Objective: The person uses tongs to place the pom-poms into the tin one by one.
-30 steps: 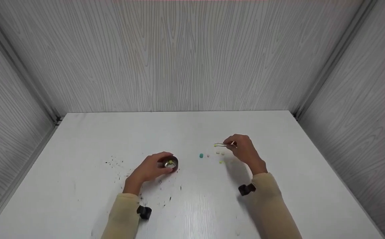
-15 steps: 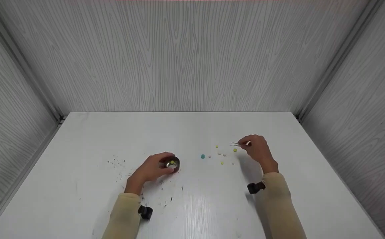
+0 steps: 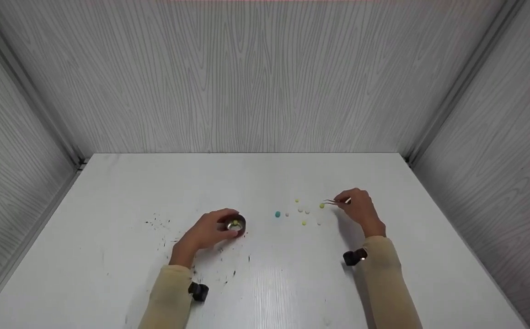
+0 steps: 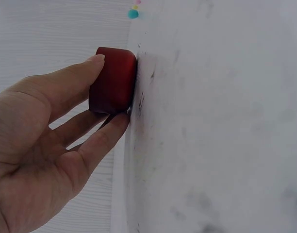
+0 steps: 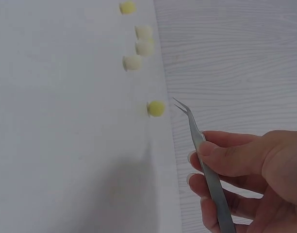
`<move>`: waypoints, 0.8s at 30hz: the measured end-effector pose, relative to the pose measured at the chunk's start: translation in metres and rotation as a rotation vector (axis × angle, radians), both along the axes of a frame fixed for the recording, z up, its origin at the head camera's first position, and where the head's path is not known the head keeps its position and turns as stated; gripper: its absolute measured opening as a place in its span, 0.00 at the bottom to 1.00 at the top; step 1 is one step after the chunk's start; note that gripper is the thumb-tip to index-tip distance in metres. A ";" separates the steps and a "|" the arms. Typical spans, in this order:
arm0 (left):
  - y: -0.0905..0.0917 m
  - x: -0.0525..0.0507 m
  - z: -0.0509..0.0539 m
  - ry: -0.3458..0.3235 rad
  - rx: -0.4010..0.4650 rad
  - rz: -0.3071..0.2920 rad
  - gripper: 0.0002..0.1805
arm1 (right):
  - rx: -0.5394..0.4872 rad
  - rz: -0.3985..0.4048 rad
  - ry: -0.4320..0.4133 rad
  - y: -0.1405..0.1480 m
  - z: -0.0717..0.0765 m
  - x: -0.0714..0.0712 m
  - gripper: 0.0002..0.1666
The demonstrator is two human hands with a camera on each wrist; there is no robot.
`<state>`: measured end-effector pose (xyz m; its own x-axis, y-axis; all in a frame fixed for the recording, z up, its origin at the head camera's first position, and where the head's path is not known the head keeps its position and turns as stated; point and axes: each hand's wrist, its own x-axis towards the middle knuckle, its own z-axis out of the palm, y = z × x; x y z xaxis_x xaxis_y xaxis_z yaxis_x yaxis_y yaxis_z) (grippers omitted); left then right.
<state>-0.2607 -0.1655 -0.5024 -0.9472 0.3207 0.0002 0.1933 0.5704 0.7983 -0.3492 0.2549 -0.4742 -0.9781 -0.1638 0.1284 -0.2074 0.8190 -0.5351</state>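
Note:
My left hand (image 3: 205,233) (image 4: 56,131) holds a small round dish (image 3: 242,226), dark red on its outer wall (image 4: 113,80) and shiny inside, between thumb and fingers on the table. A yellow-green ball (image 3: 235,222) lies inside it. My right hand (image 3: 358,210) (image 5: 255,174) pinches metal tweezers (image 3: 333,202) (image 5: 210,179), their bent tips slightly apart with nothing between them. Close to the tips sits a yellow ball (image 3: 322,205) (image 5: 156,108). Other small balls lie left of it: a teal one (image 3: 277,214) (image 4: 133,14), a pink one (image 3: 287,214), and several pale or yellow ones.
Dark specks and smudges mark the white table (image 3: 265,283) around and left of the dish. A grey wood-grain wall (image 3: 246,77) stands along the back edge, with side walls left and right. A black camera sits at each wrist.
The right hand has moved right from the left yellow ball, which now lies on the table released from the tweezers, to beside the right yellow ball. The left hand keeps its hold on the dish.

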 end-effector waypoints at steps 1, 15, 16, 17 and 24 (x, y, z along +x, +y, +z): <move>0.000 0.000 0.000 0.002 -0.002 -0.002 0.29 | -0.002 -0.004 -0.001 0.001 -0.001 0.000 0.10; 0.002 -0.001 -0.001 -0.022 0.016 0.002 0.29 | 0.022 -0.022 -0.014 0.004 -0.005 0.002 0.10; 0.002 -0.001 -0.001 -0.018 0.018 -0.006 0.29 | 0.024 -0.025 -0.015 0.004 -0.005 0.003 0.10; 0.002 -0.001 -0.001 -0.015 0.023 -0.014 0.29 | 0.027 -0.027 -0.013 0.004 -0.005 0.003 0.10; 0.001 0.000 0.001 -0.004 0.021 -0.017 0.29 | 0.007 -0.026 0.022 -0.001 0.001 0.007 0.10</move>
<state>-0.2609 -0.1644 -0.5009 -0.9415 0.3371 0.0032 0.1999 0.5505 0.8106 -0.3426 0.2536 -0.4729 -0.9790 -0.1393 0.1491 -0.1977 0.8279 -0.5248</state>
